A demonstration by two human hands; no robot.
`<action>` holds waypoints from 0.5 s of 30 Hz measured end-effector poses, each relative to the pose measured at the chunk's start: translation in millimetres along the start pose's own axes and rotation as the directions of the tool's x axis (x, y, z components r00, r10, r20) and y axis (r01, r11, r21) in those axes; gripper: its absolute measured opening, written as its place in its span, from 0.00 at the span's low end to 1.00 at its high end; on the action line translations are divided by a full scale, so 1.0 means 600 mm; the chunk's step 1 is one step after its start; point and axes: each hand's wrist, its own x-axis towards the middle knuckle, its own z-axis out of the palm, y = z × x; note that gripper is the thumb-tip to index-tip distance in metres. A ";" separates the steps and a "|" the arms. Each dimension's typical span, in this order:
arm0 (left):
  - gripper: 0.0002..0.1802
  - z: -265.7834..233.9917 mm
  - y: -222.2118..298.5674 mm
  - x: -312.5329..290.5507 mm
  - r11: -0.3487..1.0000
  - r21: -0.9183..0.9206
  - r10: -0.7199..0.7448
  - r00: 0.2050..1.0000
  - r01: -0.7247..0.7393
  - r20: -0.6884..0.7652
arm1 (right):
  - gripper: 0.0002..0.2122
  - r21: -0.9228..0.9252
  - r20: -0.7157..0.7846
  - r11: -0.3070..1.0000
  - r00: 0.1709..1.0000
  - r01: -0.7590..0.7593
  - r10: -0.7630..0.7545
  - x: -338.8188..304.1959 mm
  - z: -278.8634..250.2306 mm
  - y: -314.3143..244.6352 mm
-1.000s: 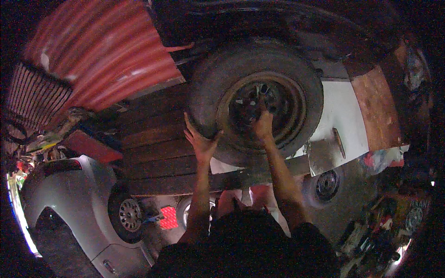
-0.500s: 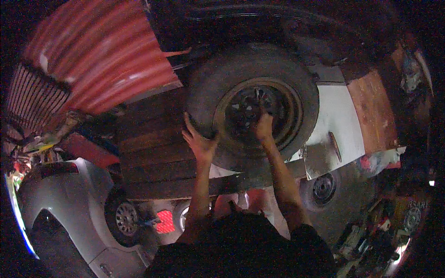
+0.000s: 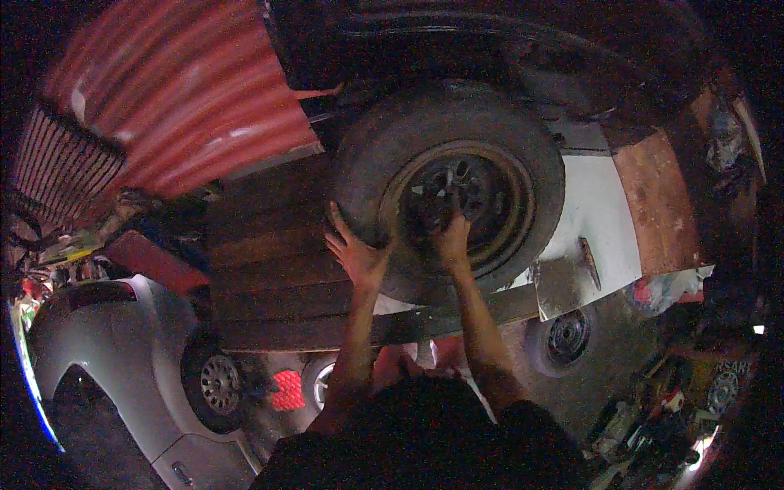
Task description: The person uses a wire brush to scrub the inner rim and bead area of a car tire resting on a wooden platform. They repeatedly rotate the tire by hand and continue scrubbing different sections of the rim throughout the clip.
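On the left stands a silver car (image 3: 159,351), with a red corrugated sheet (image 3: 192,90) farther off beyond it and dark wooden planks (image 3: 269,282) to their right. The left hand (image 3: 359,255) is spread, its fingers unclosed, at the lower left edge of a black tyre (image 3: 367,167); the tyre lies ahead and to the right of that hand. Being round, it has no long axis, and its face, with the steel rim (image 3: 523,196), is turned toward the person. The right hand (image 3: 452,243) is nearer the middle, reaching inside the rim just below the dark hub (image 3: 476,196); its fingers look curled, but I cannot tell whether they grasp anything. Farther right is a white panel (image 3: 600,196).
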 end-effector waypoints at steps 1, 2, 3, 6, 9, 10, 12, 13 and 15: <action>0.81 0.010 0.015 0.005 1.000 -0.015 0.014 0.999 -0.013 0.029 | 0.36 -0.164 0.040 0.977 0.990 0.138 -0.133 -0.003 0.021 0.063; 0.82 0.011 0.017 0.009 1.000 -0.021 0.007 1.000 -0.006 0.029 | 0.36 -0.208 0.057 0.970 0.991 0.129 -0.119 -0.007 0.028 0.080; 0.82 0.011 0.018 0.007 1.000 -0.025 -0.001 0.999 0.002 0.035 | 0.37 -0.255 0.074 0.959 0.992 0.120 -0.105 -0.010 0.034 0.097; 0.84 0.014 0.009 0.012 1.000 -0.008 -0.011 1.000 0.011 -0.011 | 0.38 -0.087 0.003 0.983 0.986 -0.164 0.165 0.009 0.017 0.065; 0.85 0.015 0.001 0.005 0.999 0.015 -0.030 0.999 0.030 -0.017 | 0.36 -0.005 -0.033 0.997 0.996 -0.079 0.079 0.013 -0.013 0.042; 0.85 0.015 0.003 -0.004 0.999 0.015 -0.051 0.999 0.052 -0.011 | 0.34 -0.007 -0.018 1.000 1.000 -0.010 0.009 0.005 -0.036 0.052; 0.84 0.002 0.022 -0.006 0.989 0.028 -0.147 0.989 0.146 0.028 | 0.31 -0.005 -0.032 0.998 0.998 0.060 -0.060 -0.010 -0.062 0.085; 0.83 0.002 0.037 -0.001 0.983 0.026 -0.181 0.982 0.180 0.051 | 0.29 -0.008 -0.069 0.998 0.995 0.065 -0.065 -0.013 -0.060 0.120; 0.82 0.012 0.023 0.000 0.994 0.027 -0.103 0.994 0.104 -0.018 | 0.27 -0.003 -0.087 0.997 0.993 0.079 -0.079 -0.008 -0.044 0.131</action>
